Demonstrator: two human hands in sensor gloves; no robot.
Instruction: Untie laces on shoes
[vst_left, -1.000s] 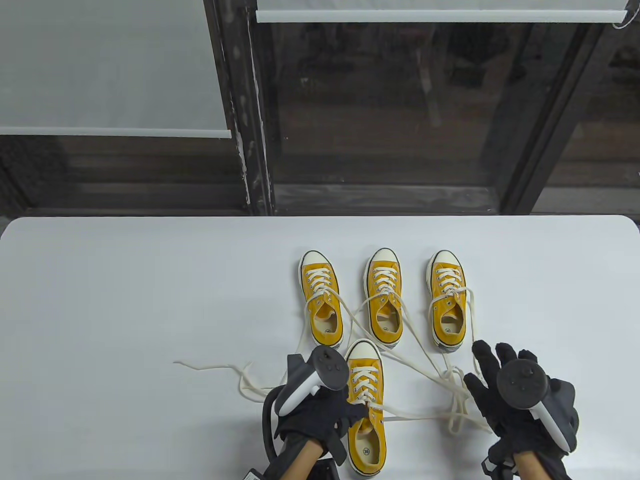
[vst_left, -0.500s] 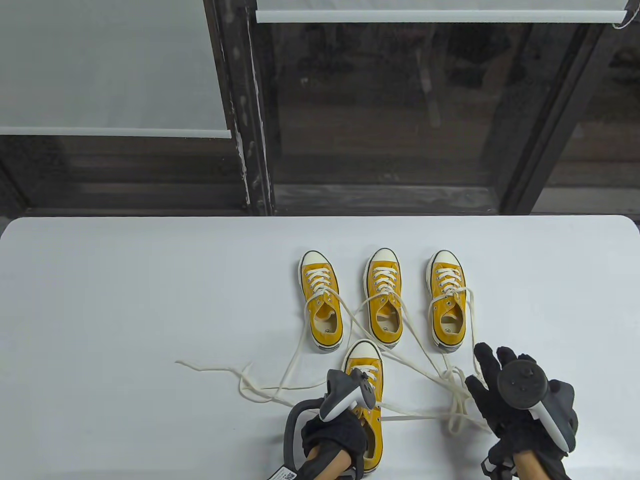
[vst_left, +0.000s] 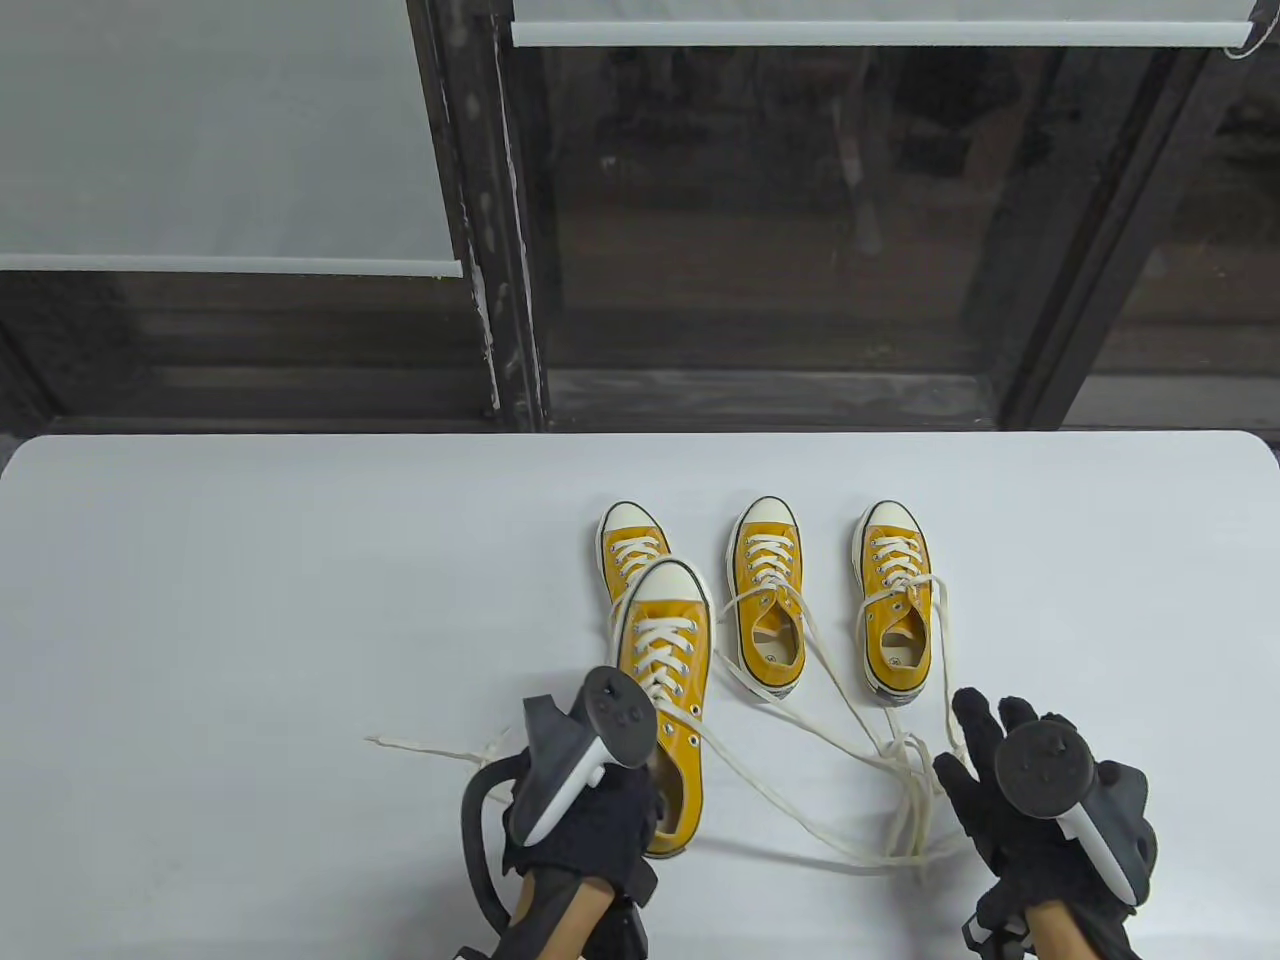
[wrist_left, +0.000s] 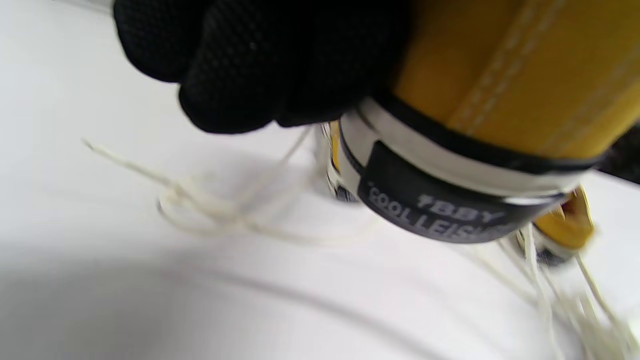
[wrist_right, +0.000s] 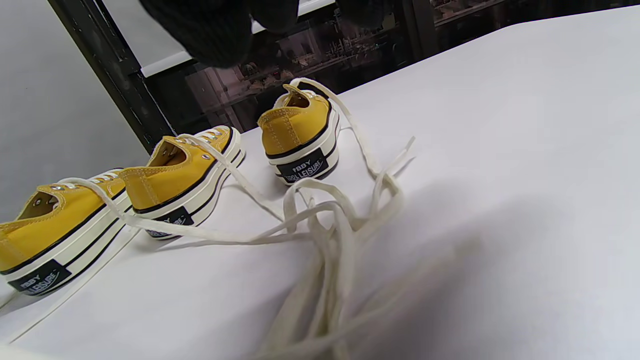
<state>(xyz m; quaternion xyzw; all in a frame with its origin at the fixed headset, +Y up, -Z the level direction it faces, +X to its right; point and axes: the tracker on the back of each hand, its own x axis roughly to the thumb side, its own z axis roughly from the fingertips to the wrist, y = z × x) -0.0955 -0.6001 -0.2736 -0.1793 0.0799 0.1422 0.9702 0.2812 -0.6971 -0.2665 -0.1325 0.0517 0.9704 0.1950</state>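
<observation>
1. Left hand (vst_left: 585, 815) grips the heel of a yellow shoe (vst_left: 665, 690), its heel up off the white surface (vst_left: 250, 600) in the left wrist view, near the front edge.
2. Three more yellow shoes (vst_left: 768, 600) stand in a row toward the middle, toes to the far edge.
3. Loose cream laces (vst_left: 905, 800) tangle beside the right hand (vst_left: 1010, 800), fingers spread, holding nothing.

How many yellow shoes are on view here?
4. Far left shoe, partly hidden behind the held shoe gripped by the left hand; middle shoe; right shoe. None seems hidden.
</observation>
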